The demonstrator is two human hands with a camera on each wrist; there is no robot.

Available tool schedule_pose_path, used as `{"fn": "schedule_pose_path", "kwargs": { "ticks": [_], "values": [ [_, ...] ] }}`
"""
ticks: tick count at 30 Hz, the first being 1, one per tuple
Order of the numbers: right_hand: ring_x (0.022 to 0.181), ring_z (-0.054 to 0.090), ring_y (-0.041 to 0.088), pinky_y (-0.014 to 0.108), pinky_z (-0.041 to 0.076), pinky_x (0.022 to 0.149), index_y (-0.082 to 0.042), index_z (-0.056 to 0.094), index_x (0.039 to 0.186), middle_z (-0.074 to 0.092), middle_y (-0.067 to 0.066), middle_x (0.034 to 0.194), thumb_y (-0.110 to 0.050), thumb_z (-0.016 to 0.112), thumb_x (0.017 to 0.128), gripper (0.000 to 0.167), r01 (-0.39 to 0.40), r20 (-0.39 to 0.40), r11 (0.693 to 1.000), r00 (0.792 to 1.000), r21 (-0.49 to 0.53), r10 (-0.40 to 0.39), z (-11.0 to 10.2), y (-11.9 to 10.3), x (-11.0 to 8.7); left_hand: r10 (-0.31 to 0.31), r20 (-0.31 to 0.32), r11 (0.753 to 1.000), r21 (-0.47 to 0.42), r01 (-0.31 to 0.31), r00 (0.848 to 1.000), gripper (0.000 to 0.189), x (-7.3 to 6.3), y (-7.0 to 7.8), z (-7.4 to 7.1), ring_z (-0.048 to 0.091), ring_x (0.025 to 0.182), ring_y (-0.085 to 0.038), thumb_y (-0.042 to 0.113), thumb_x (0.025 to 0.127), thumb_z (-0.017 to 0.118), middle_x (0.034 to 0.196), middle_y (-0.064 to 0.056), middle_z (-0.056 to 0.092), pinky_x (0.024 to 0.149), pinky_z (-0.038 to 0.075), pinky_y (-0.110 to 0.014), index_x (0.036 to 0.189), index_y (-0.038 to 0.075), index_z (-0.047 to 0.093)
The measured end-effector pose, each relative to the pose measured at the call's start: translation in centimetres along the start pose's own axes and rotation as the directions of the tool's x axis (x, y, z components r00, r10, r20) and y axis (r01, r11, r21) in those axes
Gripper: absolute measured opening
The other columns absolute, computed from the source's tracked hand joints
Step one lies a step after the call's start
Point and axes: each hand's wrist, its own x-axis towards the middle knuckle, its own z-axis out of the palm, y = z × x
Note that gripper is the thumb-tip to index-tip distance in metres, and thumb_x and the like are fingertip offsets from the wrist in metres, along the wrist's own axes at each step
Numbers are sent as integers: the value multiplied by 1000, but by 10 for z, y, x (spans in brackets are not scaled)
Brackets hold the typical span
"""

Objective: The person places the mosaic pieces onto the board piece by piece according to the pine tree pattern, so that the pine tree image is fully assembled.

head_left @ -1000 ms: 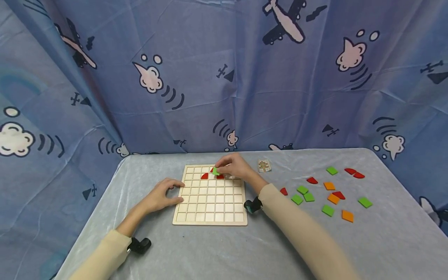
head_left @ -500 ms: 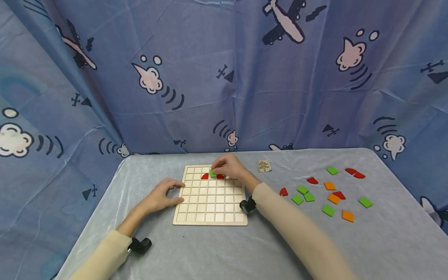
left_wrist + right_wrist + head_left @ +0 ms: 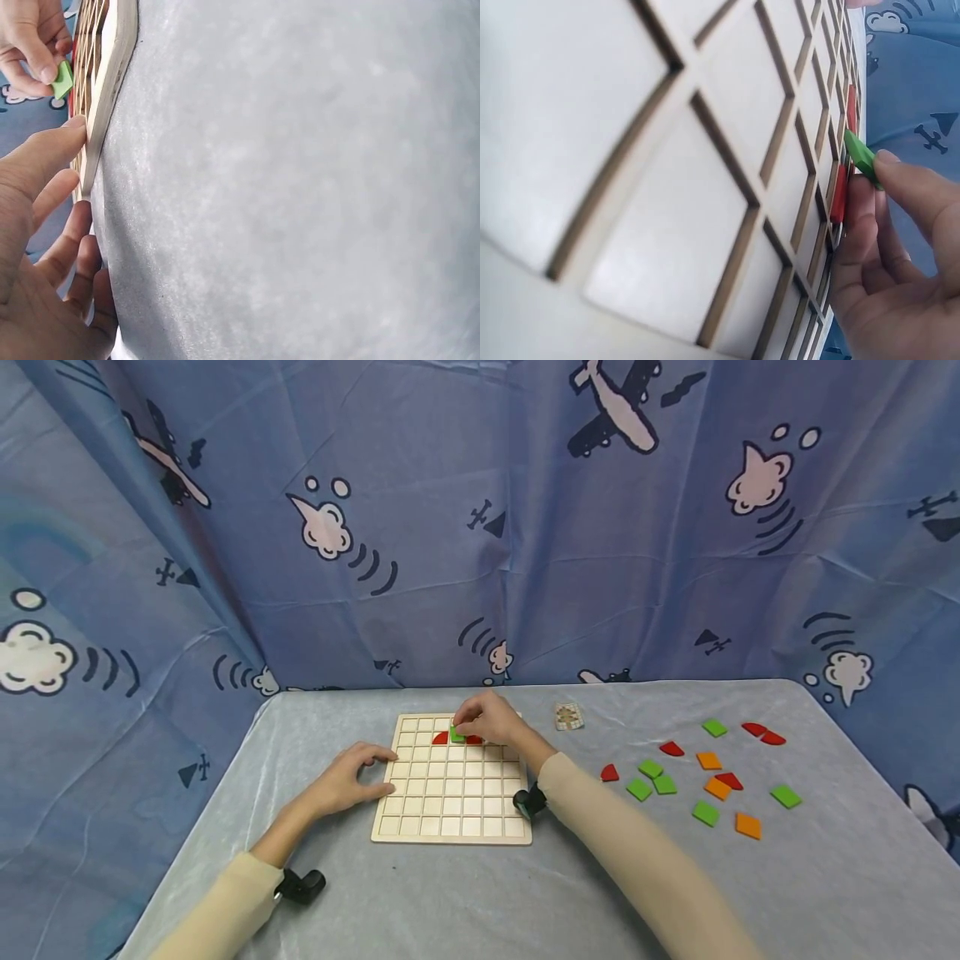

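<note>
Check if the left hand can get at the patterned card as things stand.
Probably not directly: the left hand is at the left edge of the board, the patterned card lies past its right side, and the right hand, pinching a green tile, appears to block the straight path between.

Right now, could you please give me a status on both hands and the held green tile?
Right hand pinching green tile, tilted, at grid board. Left hand touching board's left edge. Red pieces close on either side of the tile.
</note>
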Motion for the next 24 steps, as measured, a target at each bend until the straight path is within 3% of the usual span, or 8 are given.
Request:
{"fn": "schedule_pose_path", "kwargs": {
  "ticks": [17,24],
  "values": [
    [75,64,13,29,52,73,-8,78,86,71,-2,78,-3,80,87,5,15,32,997,999,-69,-13,0,-4,3,-1,-2,1000,0,1,1000,45,0,-1,0,54,108,-31,16,86,84,122,-10,60,95,43,-52,127,7,67],
    [73,63,13,29,51,71,-4,78,87,71,-2,75,-2,81,86,4,9,51,997,999,-80,-5,0,-3,4,2,-2,1000,10,-2,1000,45,0,-1,0,55,108,-32,16,86,84,122,-11,61,95,43,-52,127,7,67]
  ]
}}
